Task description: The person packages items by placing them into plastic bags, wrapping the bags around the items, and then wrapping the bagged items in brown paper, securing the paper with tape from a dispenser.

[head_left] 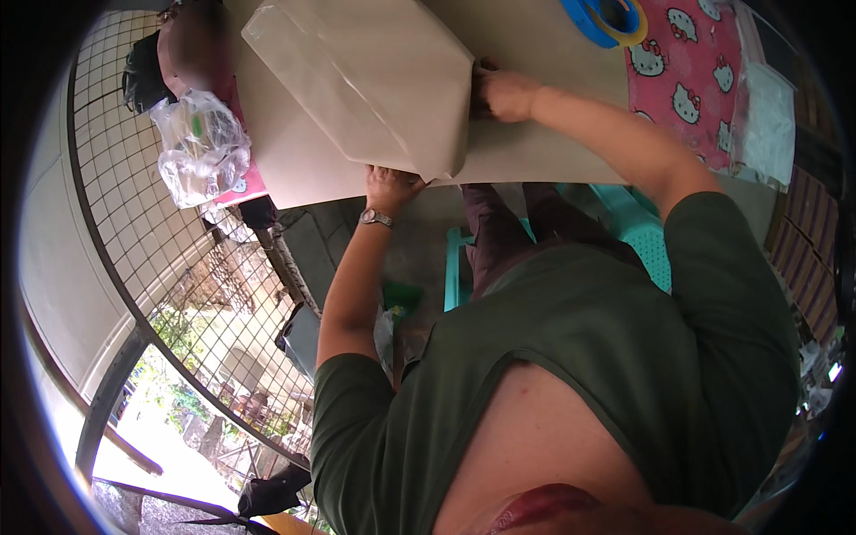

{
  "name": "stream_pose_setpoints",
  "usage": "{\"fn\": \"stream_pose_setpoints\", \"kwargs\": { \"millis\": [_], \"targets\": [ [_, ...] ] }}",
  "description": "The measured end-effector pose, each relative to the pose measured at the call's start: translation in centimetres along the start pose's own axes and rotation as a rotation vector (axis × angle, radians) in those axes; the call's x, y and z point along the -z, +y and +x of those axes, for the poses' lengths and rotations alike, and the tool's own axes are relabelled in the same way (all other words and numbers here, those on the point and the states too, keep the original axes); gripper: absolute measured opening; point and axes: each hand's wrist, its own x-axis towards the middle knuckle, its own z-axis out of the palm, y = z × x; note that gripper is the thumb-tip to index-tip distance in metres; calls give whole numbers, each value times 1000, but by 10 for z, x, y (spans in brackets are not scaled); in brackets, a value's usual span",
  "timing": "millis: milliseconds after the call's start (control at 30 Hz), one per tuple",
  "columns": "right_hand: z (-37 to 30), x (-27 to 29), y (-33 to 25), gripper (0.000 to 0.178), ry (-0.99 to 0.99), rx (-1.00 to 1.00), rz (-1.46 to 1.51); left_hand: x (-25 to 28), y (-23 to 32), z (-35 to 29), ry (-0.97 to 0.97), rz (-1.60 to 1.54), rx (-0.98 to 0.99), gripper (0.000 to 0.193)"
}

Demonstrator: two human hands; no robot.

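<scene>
A large parcel of folded brown paper [374, 80], with a shiny strip like clear tape running along its top, lies on a flat brown paper sheet [553, 147] that covers the table. My left hand [390, 189], with a wristwatch [376, 217] on the wrist, grips the parcel's near edge; its fingertips are partly tucked against the paper and the thumb points right. At the parcel's right end, my right hand [506, 95] has its fingers curled against the side, some of them hidden by the paper. What the parcel contains, if anything, does not show.
Rolls of blue and yellowish tape [615, 22] lie at the far right, beside a pink patterned table cover [682, 80]. A clear plastic bag [203, 147] sits at the left edge, near another person [192, 53]. Wire mesh [116, 169] stands left; a turquoise plastic stool [646, 236] is below the table.
</scene>
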Motion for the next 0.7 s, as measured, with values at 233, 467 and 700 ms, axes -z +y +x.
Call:
{"fn": "stream_pose_setpoints", "kwargs": {
  "millis": [233,467,700],
  "targets": [
    [-47,-38,-53,36,118,131,28,19,76,6,-190,-205,151,57],
    [-79,-28,-59,55,138,-295,983,25,56,-54,21,-1360,735,35],
    [33,40,-51,54,261,-878,1619,59,-9,36,273,-2210,1042,47]
  ]
}}
